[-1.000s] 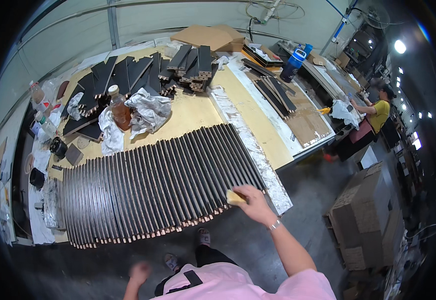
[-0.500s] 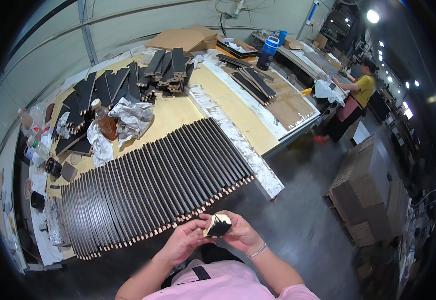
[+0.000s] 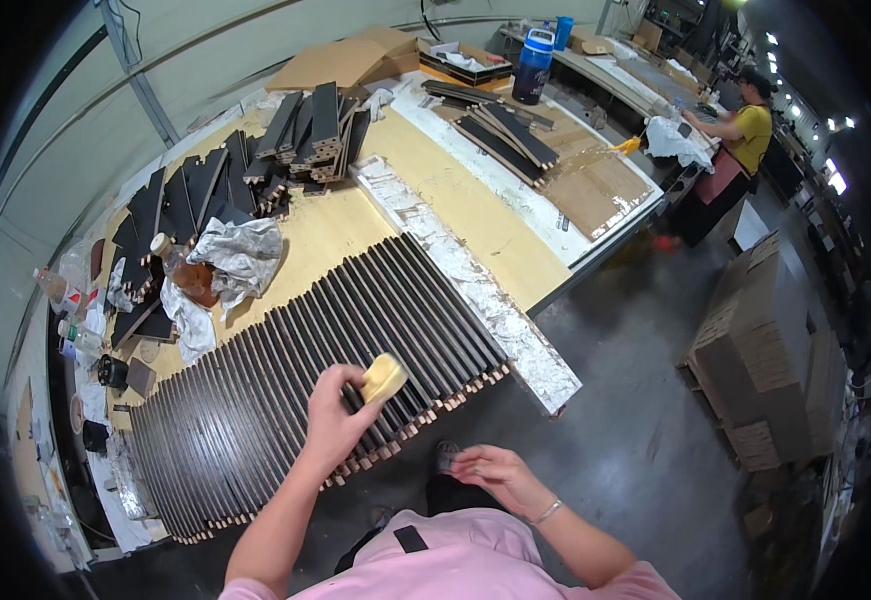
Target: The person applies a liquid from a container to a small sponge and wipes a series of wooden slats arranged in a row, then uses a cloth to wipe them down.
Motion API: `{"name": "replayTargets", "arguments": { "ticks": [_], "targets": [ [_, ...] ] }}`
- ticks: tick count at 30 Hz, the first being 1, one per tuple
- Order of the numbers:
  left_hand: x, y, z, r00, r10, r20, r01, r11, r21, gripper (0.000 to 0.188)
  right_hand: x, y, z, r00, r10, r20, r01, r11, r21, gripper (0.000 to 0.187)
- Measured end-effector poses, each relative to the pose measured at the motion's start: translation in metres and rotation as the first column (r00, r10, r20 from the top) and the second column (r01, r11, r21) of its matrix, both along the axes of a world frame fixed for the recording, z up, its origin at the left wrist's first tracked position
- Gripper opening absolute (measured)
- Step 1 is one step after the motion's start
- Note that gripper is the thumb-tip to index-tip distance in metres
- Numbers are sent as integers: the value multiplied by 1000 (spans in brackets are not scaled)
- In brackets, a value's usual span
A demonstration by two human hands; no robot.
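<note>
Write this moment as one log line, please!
left hand: holds yellow sponge on row of dark wooden slats | right hand: empty, off table

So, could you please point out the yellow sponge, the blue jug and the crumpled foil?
yellow sponge (image 3: 384,378), head view, its top face.
blue jug (image 3: 533,72), head view, its side.
crumpled foil (image 3: 239,252), head view, its middle.

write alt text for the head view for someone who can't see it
The person's left hand presses a yellow sponge onto a long row of dark slats laid side by side on a workbench. The right hand hangs empty below the bench edge; a co-worker works farther back.
</note>
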State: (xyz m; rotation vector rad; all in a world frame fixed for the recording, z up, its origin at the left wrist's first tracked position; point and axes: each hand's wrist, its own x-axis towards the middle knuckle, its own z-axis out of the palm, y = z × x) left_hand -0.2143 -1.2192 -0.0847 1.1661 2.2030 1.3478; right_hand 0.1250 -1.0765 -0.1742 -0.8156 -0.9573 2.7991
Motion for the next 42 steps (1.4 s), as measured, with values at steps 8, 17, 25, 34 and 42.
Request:
{"name": "replayTargets", "arguments": {
  "ticks": [8,17,25,34,42],
  "targets": [
    [-32,113,-23,795,-265,-545,245,963,-112,42,136,29,-147,779,-235,581,218,971,100,21],
    [-10,111,-12,746,-449,-493,414,891,-185,44,94,38,-162,824,-181,537,89,977,193,18],
    [-213,169,-40,786,64,-615,-123,991,-55,36,111,29,-188,732,-183,657,54,976,212,18],
    [-65,175,-17,490,-554,-673,619,765,-178,34,57,-9,-137,678,-622,391,339,737,585,9],
    [-264,237,-50,806,84,-586,-44,996,83,35,-114,16,-8,638,-760,-123,405,195,893,75]
  ]
}}
